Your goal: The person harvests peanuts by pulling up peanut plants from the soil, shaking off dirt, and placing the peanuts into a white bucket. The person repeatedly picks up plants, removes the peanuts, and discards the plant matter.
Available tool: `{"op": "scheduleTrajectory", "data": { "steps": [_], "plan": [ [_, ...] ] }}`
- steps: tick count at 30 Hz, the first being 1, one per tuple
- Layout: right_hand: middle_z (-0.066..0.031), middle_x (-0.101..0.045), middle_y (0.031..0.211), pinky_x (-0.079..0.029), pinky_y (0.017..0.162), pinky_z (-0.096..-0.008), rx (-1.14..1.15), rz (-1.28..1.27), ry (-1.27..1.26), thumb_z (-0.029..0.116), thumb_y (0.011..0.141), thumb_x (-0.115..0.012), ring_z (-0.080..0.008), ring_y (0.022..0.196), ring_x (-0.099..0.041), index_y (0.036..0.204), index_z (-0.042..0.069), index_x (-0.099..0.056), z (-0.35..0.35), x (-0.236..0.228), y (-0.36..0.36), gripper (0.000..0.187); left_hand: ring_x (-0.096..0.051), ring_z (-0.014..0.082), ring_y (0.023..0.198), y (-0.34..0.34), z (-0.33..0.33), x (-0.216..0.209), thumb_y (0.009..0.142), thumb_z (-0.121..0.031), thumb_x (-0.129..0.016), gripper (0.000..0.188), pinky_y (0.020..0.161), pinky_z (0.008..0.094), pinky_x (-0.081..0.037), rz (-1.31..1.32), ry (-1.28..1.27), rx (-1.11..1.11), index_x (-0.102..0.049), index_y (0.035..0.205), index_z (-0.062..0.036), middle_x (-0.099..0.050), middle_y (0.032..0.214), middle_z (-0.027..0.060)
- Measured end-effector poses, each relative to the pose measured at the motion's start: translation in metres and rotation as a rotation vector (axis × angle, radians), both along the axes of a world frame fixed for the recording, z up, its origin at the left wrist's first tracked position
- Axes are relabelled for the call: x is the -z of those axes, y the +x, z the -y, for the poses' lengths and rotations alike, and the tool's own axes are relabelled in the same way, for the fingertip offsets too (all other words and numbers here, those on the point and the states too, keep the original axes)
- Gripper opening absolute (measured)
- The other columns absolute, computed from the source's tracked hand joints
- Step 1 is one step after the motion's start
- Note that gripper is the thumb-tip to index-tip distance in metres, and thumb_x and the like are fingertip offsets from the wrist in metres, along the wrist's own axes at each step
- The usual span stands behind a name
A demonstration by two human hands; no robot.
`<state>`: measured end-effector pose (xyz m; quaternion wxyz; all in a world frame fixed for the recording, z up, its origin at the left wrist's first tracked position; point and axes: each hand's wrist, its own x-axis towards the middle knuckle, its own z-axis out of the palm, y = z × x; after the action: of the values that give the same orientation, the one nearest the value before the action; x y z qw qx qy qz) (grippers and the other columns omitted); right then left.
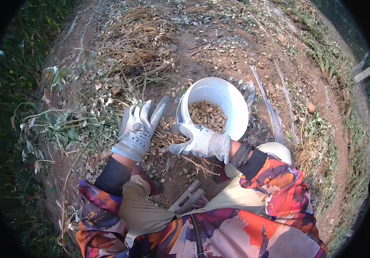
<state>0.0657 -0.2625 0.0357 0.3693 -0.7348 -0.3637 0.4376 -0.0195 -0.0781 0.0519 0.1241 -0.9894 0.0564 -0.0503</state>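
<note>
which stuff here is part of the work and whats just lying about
Seems part of the work:
- left hand and right hand, gloved, at the dry stalks
- white bucket
- peanuts inside it
- probably the heap of dried plants beyond

Seems just lying about:
- plastic strip right of the bucket
- round orange-brown object

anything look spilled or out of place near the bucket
Some loose peanuts lie on the soil beside the white bucket, outside it, perhaps spilled. Right of it, plastic strips look like stray litter.
</note>
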Motion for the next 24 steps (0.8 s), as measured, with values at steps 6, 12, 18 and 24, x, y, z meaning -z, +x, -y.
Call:
{"op": "scheduleTrajectory", "data": {
  "steps": [6,12,18,24],
  "plan": [
    [-0.0206,-0.056,0.096,-0.042,0.067,-0.0386,0.293,0.281,0.246,0.033,0.080,-0.062,-0.0287,0.081,-0.053,0.116,-0.002,-0.041,-0.007,0.045,-0.013,0.054,-0.035,0.0309,0.121,-0.021,0.020,-0.025,0.067,-0.008,-0.061,0.075,0.101,0.0443,-0.026,0.297,-0.430,-0.200,-0.028,0.135,-0.0087,-0.036,0.132,0.0143],
    [-0.0229,-0.054,0.090,-0.042,0.070,-0.0442,0.196,0.358,0.279,0.027,0.081,-0.060,-0.0402,0.085,-0.052,0.098,-0.001,-0.045,-0.014,0.034,-0.031,0.036,-0.045,0.0268,0.113,-0.072,0.020,0.075,0.084,-0.042,-0.055,0.068,0.093,0.0401,-0.039,0.380,-2.394,-1.085,-0.028,0.133,-0.0034,-0.038,0.129,0.0131],
    [-0.0193,-0.052,0.085,-0.042,0.066,-0.0416,0.047,0.317,0.293,0.023,0.079,-0.062,-0.0368,0.078,-0.053,0.097,0.001,-0.047,-0.003,0.043,-0.049,0.033,-0.035,0.0344,0.121,-0.053,0.036,0.104,0.073,-0.054,-0.062,0.089,0.104,0.0484,-0.026,0.331,-3.042,-0.159,-0.023,0.134,-0.0009,-0.027,0.137,0.0205],
    [-0.0163,-0.054,0.087,-0.044,0.069,-0.0380,-0.123,0.403,0.248,0.036,0.080,-0.062,-0.0312,0.080,-0.056,0.099,0.001,-0.052,-0.007,0.022,-0.042,0.042,-0.058,0.0229,0.082,-0.058,0.025,0.119,0.089,-0.024,-0.049,0.023,0.079,0.0359,-0.047,0.626,-2.972,-0.322,-0.055,0.088,-0.0016,-0.060,0.084,0.0117]
  ]
}}
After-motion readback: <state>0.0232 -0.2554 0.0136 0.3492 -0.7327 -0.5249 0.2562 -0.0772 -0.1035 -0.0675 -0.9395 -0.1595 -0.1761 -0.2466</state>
